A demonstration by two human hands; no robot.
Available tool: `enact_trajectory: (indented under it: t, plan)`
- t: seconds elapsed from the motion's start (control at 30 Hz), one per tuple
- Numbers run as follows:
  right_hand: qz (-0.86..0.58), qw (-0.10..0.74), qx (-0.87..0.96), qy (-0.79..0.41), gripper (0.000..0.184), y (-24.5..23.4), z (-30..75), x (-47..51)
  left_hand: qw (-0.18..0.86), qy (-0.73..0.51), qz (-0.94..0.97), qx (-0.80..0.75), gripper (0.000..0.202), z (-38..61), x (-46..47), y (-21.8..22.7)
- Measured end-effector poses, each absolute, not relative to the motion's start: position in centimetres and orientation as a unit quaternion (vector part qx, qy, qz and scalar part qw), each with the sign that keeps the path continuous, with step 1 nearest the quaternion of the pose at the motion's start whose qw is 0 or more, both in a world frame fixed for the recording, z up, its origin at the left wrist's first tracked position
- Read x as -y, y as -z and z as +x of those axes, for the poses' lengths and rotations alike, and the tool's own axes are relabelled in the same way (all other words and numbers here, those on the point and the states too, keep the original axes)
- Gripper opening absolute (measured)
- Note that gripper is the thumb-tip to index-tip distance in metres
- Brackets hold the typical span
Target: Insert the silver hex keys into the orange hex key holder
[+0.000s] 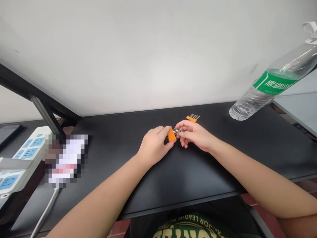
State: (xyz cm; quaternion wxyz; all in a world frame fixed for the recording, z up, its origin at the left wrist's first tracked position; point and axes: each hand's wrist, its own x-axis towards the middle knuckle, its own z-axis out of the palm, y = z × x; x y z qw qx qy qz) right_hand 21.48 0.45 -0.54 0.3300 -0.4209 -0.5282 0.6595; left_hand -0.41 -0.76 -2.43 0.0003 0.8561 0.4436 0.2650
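Matt black tabletop [198, 172], clear glossy plastic bottle [272, 82]

Orange holder [171, 135], black table [198, 172], green-labelled bottle [274, 84]

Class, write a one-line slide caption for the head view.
Over a black table, left hand and right hand grip an orange hex key set; second set behind, water bottle at right.

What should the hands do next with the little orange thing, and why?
Probably the right hand should slide one of the metal keys out, since it already pinches them while the left hand grips the orange holder steady.
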Motion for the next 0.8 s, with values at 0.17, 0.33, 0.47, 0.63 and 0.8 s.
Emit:
enact_trajectory:
  t: [0.17, 0.33, 0.47, 0.63, 0.8]
  plan:
    - [-0.386, 0.331, 0.539, -0.672, 0.031, 0.72, 21.72, -0.66, -0.004, -0.271, 0.856, -0.441, 0.028, -0.46, 0.78, 2.43]
    - [-0.391, 0.299, 0.556, -0.670, 0.038, 0.56, 22.07, -1.00, -0.002, -0.271, 0.854, -0.443, 0.028, -0.57, 0.76, 2.39]
    - [-0.413, 0.281, 0.602, -0.623, 0.041, 0.86, 22.40, -1.06, -0.015, -0.269, 0.857, -0.438, 0.028, -0.58, 0.72, 2.43]
    - [-0.406, 0.272, 0.626, -0.608, 0.039, 1.05, 22.32, -0.93, -0.057, -0.271, 0.866, -0.416, 0.025, -0.41, 0.74, 2.33]
    - [-0.404, 0.268, 0.624, -0.612, 0.029, 1.21, 22.07, -0.91, -0.062, -0.271, 0.870, -0.406, 0.025, -0.34, 0.75, 2.21]
